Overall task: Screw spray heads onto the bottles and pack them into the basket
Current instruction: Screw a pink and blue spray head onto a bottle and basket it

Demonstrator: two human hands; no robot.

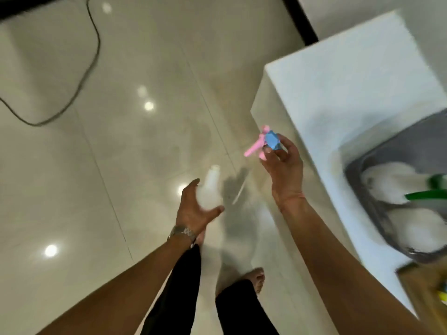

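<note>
My left hand (193, 209) grips a white bottle (210, 189) with no head on its neck, held out over the floor. To its upper right, my right hand (283, 165) pinches a blue and pink spray head (267, 141), whose thin clear dip tube (240, 189) hangs down toward the bottle. Head and bottle are apart. At the right, a grey basket (370, 189) on the white table holds white bottles (391, 182), one with a green spray head (428, 192). The picture is blurred by motion.
The white table (338, 93) fills the upper right, its corner near my right hand. A wooden box (420, 291) sits at the table's near right edge. A black cable (92, 56) loops over the glossy tiled floor at the left. My legs and a bare foot (256, 279) show below.
</note>
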